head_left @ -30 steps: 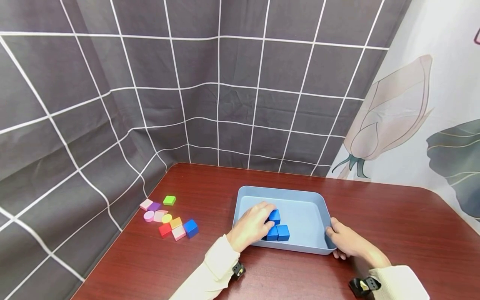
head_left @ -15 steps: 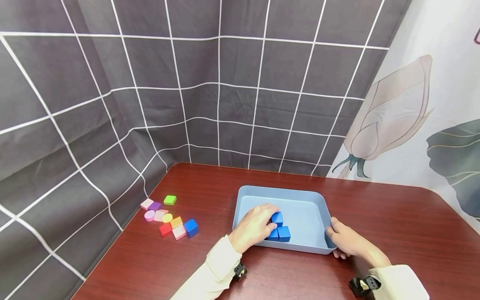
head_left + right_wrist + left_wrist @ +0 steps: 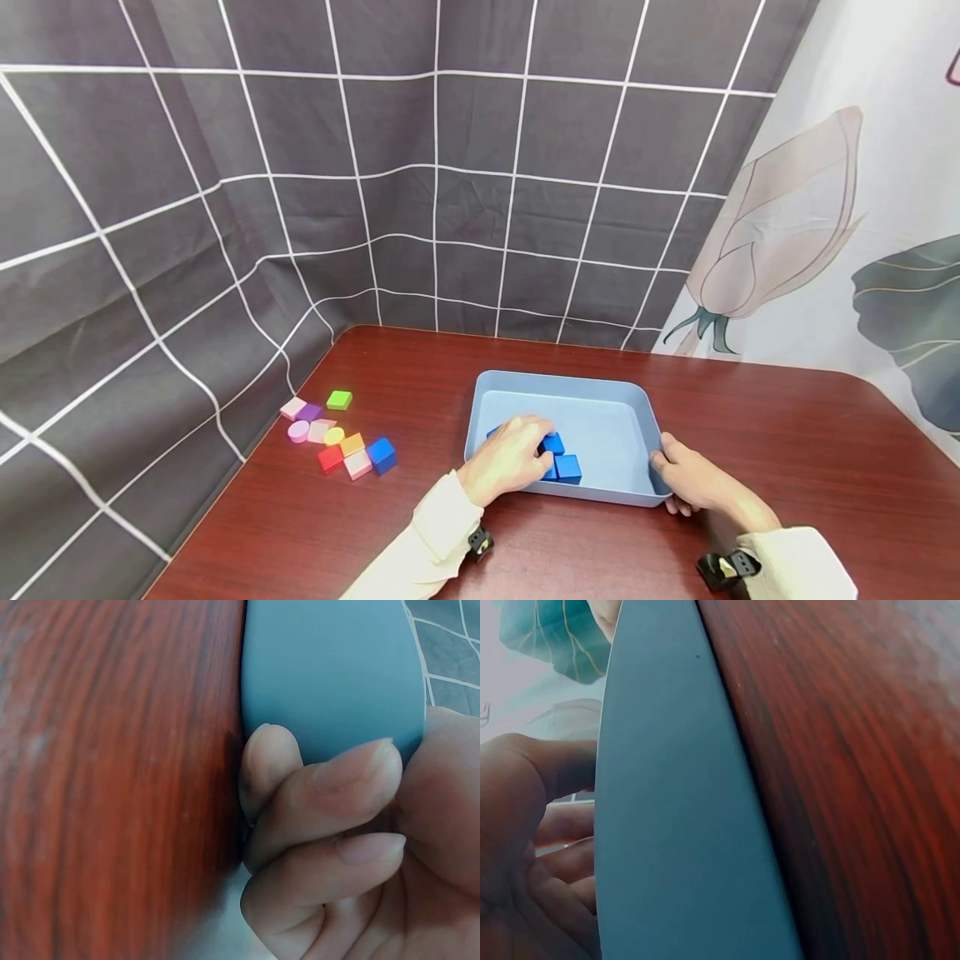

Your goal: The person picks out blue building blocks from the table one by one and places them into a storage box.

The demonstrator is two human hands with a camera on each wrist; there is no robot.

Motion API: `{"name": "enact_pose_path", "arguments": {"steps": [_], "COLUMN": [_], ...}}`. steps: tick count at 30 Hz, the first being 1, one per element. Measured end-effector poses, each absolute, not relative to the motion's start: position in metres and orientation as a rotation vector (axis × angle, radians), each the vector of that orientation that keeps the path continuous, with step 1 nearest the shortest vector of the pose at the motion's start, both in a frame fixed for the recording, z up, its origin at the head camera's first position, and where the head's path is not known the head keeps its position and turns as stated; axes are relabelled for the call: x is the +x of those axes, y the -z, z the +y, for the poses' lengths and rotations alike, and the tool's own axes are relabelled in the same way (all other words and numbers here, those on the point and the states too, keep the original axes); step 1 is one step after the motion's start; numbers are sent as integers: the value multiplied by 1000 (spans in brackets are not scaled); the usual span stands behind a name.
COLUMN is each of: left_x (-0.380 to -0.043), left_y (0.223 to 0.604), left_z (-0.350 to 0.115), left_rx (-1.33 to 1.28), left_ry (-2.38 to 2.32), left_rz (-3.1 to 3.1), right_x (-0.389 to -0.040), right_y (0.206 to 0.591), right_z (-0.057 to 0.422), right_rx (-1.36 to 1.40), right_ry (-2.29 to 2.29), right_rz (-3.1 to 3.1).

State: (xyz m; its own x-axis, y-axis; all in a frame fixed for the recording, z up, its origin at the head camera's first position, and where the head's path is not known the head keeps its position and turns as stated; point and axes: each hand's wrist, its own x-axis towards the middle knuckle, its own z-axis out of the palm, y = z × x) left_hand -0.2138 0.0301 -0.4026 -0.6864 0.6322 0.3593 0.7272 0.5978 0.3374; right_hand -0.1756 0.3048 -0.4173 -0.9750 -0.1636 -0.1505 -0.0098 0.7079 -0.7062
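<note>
In the head view a shallow light-blue tray (image 3: 600,417) lies on the table. My left hand (image 3: 506,457) reaches over its near left side, fingers curled down at a group of blue cubes. One blue cube (image 3: 553,442) shows at the index fingertip, and another blue cube (image 3: 568,467) lies right of the thumb. More blue peeks out beside the hand, which partly covers the group. In the left wrist view the tray wall (image 3: 675,795) hides the fingertips. My right hand (image 3: 690,477) grips the tray's near right corner, thumb at the rim and fingers bent beneath, as the right wrist view shows.
Left of the tray, a loose group of blocks lies on the brown table (image 3: 420,533): a blue cube (image 3: 382,456), a red block (image 3: 331,459), an orange block (image 3: 352,444), a green block (image 3: 339,400) and several others. A grey checked curtain (image 3: 480,208) hangs behind.
My left hand has shifted slightly right and toward me among the cubes, which have slid a little right. Blue now shows left of its knuckles. The right hand and tray hold still.
</note>
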Motion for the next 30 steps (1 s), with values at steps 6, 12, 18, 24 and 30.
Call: {"name": "enact_pose_path", "arguments": {"steps": [6,12,18,24,30], "left_x": [-214,-215,-220,-233,-245], "left_y": [403,401,400,382,369], "left_z": [29,27,22,1,-47], "left_rx": [-1114,-1119,-1118,-1056,-576], "left_ry": [705,668,656,926,769], "left_rz": [-2690,-2719,-2744,-2851,-3187], "right_x": [-175,-175,-175,-175,-175], "right_y": [418,417,417,416,416], "right_z": [305,305,303,303,303], "right_rx": [-135,-116,-100,-103,-99], "right_ry": [1121,1114,1121,1114,1098], "right_rz": [2715,2721,2721,2720,2722]}}
